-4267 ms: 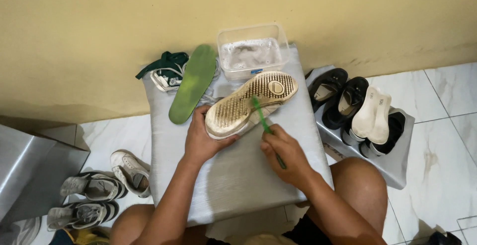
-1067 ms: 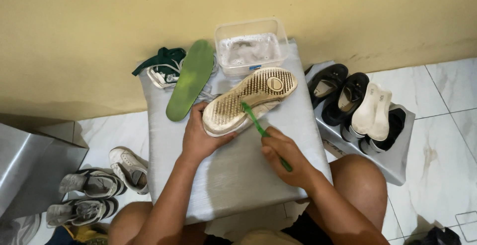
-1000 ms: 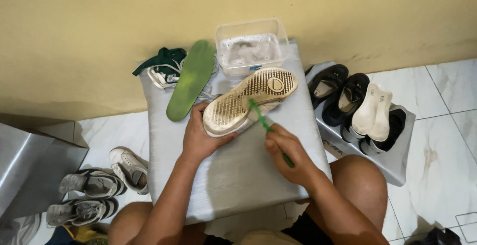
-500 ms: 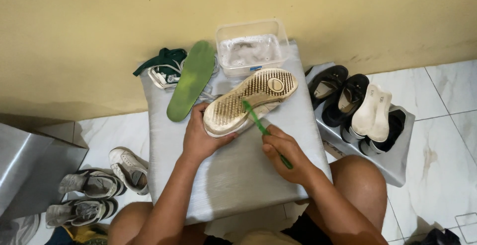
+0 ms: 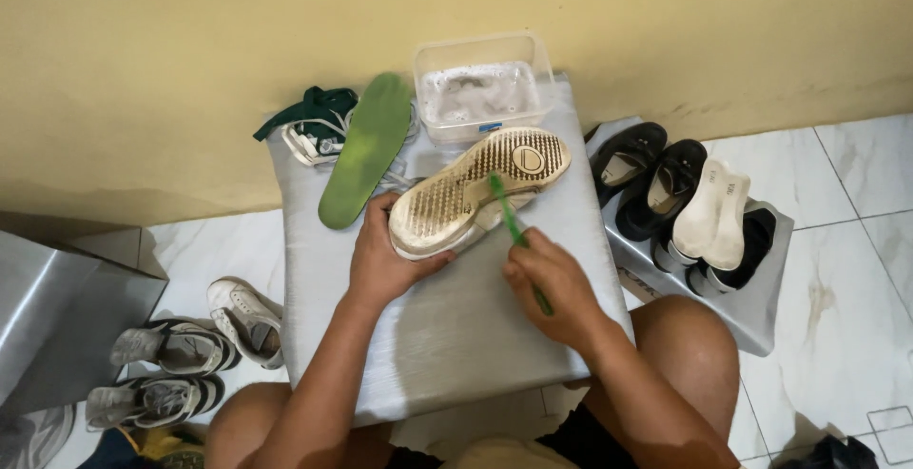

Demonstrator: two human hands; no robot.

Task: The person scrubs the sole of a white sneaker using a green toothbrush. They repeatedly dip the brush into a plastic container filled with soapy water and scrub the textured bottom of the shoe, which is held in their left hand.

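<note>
Far left on the floor: grey metal box (image 5: 57,307), then two grey sneakers (image 5: 162,374) and a white sneaker (image 5: 245,312) beside them, all below the worktop (image 5: 456,336) edge.

Worktop was a silver-wrapped block against the yellow wall (image 5: 190,50). At its back left lay a green-and-white shoe (image 5: 314,127), partly hanging off the edge. Just right of it a green insole (image 5: 366,146), lying diagonally, lower end near our left hand.

Our left hand (image 5: 385,260) gripped the beige shoe (image 5: 475,188) at its heel end, fingers curled around the sole edge, thumb on the near side. Shoe was sole-up, tilted, toe pointing to the back right, resting on the worktop near its middle. Tread looked wet or soapy.

Our right hand (image 5: 552,283) had its fingers closed around the handle of a green toothbrush (image 5: 509,217). Brush head sat against the sole around the midfoot; handle end stuck out below the hand.

Behind the shoe's toe, touching the wall: clear plastic tub (image 5: 485,88) with foamy water.

Right of the worktop, on a lower grey box (image 5: 751,298): two black shoes (image 5: 656,169) side by side, then a white shoe (image 5: 713,212) sole-up lying over another dark shoe. White marble-pattern floor tiles (image 5: 856,241) beyond. Our bare knees were at the bottom edge.
</note>
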